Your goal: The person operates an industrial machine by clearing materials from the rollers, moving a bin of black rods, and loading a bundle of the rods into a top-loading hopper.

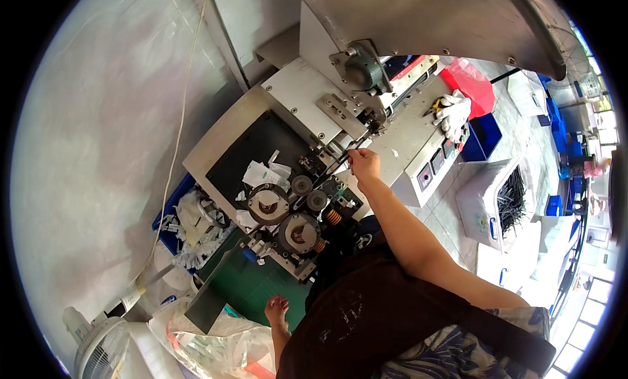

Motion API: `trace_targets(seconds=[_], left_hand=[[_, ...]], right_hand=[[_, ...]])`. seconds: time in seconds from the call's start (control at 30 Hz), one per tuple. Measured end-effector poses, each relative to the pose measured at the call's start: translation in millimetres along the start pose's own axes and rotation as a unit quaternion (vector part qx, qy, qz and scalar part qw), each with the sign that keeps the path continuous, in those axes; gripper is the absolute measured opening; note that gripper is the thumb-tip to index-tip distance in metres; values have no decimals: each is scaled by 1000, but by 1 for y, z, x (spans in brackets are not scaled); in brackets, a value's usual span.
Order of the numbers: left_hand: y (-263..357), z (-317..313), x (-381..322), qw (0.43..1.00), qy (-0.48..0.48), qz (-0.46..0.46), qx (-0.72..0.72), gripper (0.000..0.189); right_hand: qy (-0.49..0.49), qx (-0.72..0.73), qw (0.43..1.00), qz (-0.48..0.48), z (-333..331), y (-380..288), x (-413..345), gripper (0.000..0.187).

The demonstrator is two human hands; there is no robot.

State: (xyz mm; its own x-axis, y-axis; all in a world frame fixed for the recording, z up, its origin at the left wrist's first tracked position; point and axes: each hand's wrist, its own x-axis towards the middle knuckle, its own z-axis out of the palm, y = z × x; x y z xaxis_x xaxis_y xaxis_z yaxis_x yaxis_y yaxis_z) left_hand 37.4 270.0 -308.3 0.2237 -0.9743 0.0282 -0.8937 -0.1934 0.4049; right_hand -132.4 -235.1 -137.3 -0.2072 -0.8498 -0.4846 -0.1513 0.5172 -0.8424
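My right hand (364,166) is at the feed track of a bench-top machine (289,92), with its fingers curled in beside a metal guide (342,115). Whether a thin part is pinched between those fingertips is too small to tell. Below the hand, two small knurled rollers (317,200) and two larger round wheels (298,233) sit along the same line. My left hand (277,310) is low beside my dark apron (387,310), over a green surface (255,285). Its fingers are curled, and I see nothing in them.
Paper scraps (266,175) lie on the machine's black plate. A blue bin (169,222) of waste strips stands beside it. White gloves (454,114) rest near the control panel (436,160). A white tub (483,212) holds thin black rods. A fan (105,349) stands at lower left.
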Motion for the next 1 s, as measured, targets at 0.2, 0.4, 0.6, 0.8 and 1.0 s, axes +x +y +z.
trace_targets(seconds=[0.2,0.4,0.6,0.8,1.0], left_hand=[[-13,52,-76,985,-77,-145,55,18],[6,90,-87,968,17,-29,247,18],[14,45,-9,968,-82,-231,45,18],[4,23,-25,992,-30,-120,36,22],[16,15,2,983,-86,-116,-115,19]], right_hand=[[-49,-17,996,68,12,-25,-12,15],[-120,16,980,161,3,-27,-16,14],[127,-89,984,-82,-72,-33,34,18],[-5,25,972,-233,-82,-66,5,21],[-68,-170,957,-224,-40,0,-3,30]])
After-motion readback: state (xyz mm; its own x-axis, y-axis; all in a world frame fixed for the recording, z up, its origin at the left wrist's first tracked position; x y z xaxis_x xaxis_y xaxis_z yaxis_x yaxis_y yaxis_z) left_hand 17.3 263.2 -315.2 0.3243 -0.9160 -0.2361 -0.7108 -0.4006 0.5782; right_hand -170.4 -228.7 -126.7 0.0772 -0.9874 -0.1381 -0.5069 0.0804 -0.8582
